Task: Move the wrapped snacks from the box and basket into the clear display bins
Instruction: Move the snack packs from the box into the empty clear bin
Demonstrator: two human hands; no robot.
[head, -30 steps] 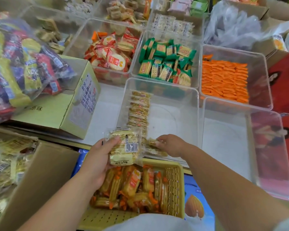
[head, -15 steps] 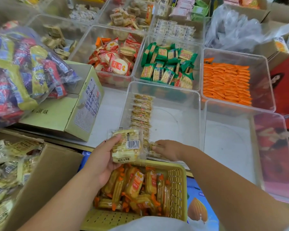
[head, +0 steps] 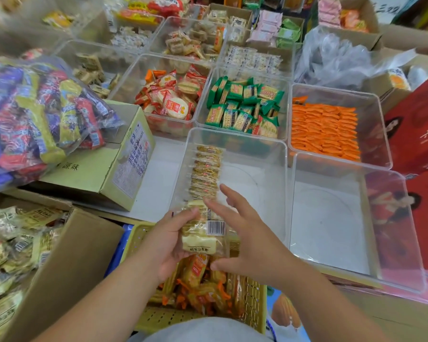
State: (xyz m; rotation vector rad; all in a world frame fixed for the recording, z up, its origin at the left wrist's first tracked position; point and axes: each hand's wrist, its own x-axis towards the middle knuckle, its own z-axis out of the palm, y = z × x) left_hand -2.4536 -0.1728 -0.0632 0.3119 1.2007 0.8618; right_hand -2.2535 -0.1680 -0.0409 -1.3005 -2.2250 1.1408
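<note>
I see cardboard box point(head: 67, 262) at my left, flap open, supply kept within reach. Ahead, clear bin point(head: 257, 154); row of packets point(head: 205, 169) stands on edge along its left wall, I judge to leave space for more rows. At lap, yellow basket point(head: 252, 304) holds orange snacks point(head: 198, 270). My left hand point(head: 168, 243) grips stack point(head: 203, 233) just short of bin. Right hand point(head: 247, 238), fingers point(head: 230, 196) spread and straight, reaches over stack, likely to take next packet. Beneath, white table point(head: 156, 183); behind, full bins point(head: 378, 114), shop stock crowding.
</note>
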